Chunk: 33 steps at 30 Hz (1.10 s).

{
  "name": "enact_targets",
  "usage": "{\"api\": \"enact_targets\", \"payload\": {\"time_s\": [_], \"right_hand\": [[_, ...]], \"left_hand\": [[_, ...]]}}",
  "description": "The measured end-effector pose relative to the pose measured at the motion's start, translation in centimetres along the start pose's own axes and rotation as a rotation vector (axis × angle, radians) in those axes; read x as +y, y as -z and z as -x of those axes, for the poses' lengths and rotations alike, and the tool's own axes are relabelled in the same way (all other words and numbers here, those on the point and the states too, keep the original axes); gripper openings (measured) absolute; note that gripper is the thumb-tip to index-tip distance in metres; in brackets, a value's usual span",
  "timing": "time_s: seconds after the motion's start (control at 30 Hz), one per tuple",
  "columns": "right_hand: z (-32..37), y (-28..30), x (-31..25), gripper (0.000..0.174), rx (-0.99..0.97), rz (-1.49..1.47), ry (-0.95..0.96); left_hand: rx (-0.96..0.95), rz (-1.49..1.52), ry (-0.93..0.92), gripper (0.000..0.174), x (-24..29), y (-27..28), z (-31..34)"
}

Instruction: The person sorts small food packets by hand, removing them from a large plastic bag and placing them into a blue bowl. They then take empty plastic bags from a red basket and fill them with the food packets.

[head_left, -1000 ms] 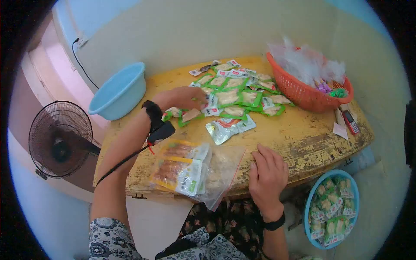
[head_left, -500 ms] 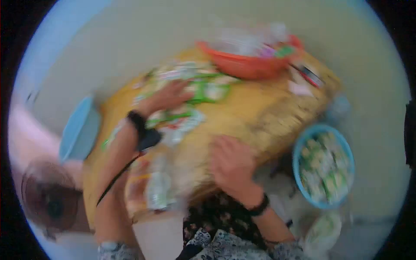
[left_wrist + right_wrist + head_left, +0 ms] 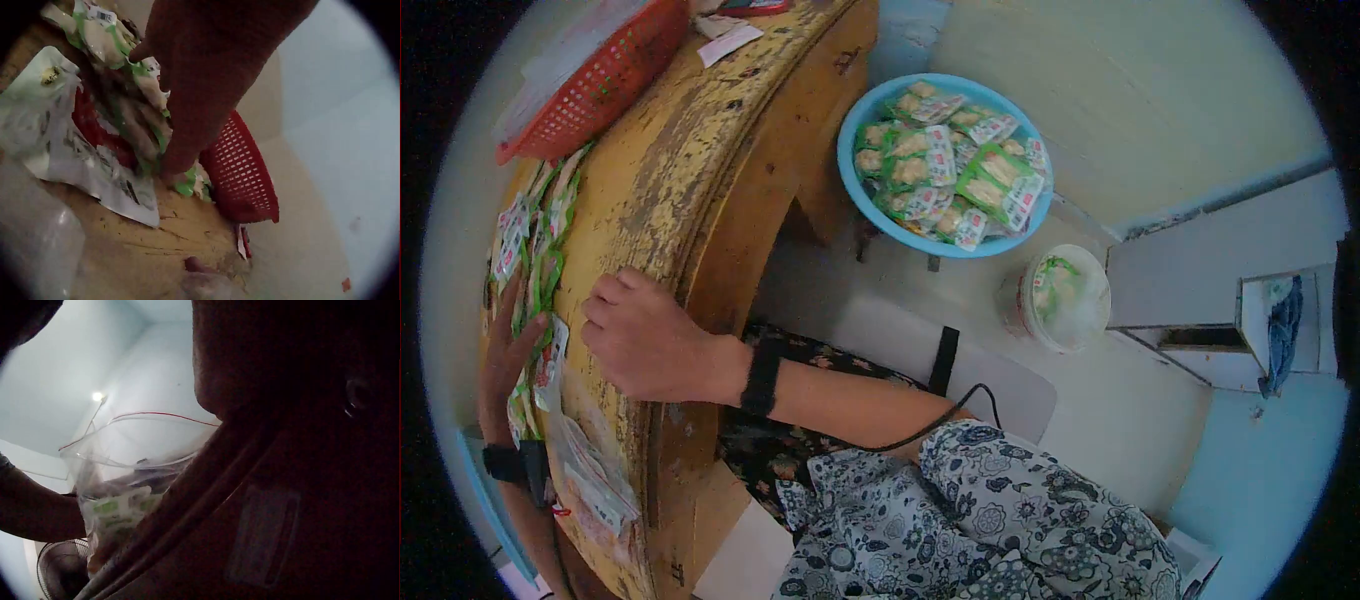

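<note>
My left hand point(image 3: 506, 350) reaches over the packets point(image 3: 550, 225) of pale food with green edges, spread on the yellow wooden table. In the left wrist view its fingers point down among the packets point(image 3: 103, 40), touching them. Next to them lies a silver pouch point(image 3: 94, 169) with red print. My right hand point(image 3: 645, 345) rests on the table near its worn front edge, fingers loosely bent, holding nothing. Between the forearms lies a clear zip bag point(image 3: 590, 465) with packets in it; the right wrist view shows its red-lined mouth and the bag point(image 3: 119, 503) side-on.
A red basket point(image 3: 620, 85) of clear plastic bags stands on the table, with white paper point(image 3: 730, 43) near it. On the floor are a blue basin point(image 3: 852, 190) full of packets and a white bucket point(image 3: 1012, 310). Another blue basin point(image 3: 488, 500) shows at lower left.
The head view has swung far to the right, bringing the floor basin and bucket into the middle. My left hand has moved across the packets towards the basket; my right hand stays by the table edge.
</note>
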State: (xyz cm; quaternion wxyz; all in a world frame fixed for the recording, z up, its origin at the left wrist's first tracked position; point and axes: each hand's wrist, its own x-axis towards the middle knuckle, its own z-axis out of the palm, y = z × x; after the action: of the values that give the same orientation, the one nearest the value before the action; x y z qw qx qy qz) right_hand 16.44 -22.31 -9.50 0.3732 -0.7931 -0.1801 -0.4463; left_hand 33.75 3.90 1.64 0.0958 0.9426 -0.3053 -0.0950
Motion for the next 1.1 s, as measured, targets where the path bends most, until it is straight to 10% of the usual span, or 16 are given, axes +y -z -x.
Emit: {"api": "enact_targets", "payload": {"time_s": [0.3,0.57,0.73,0.87,1.1], "right_hand": [[0.4,0.3,0.8,0.012,-0.01,-0.009,0.067],[3.7,8.7,2.5,0.009,0.1,-0.509,0.021],[8.5,17.7,7.3,0.019,0.383,-0.263,-0.136],[13.8,27.1,11.1,0.014,0.54,-0.421,-0.66],[32.7,39.1,21.9,0.023,0.757,0.237,-0.952]], "left_hand": [[0.175,0.329,-0.094,0.067,8.4,2.1,0.8],[0.117,-0.177,-0.4,0.065,25.7,0.6,0.4],[0.023,-0.264,-0.495,0.062,32.1,-1.9,-1.5],[-0.089,-0.233,-0.571,0.061,35.3,-3.9,-3.4],[-0.183,-0.15,-0.535,0.059,39.1,-6.1,-4.7]]}}
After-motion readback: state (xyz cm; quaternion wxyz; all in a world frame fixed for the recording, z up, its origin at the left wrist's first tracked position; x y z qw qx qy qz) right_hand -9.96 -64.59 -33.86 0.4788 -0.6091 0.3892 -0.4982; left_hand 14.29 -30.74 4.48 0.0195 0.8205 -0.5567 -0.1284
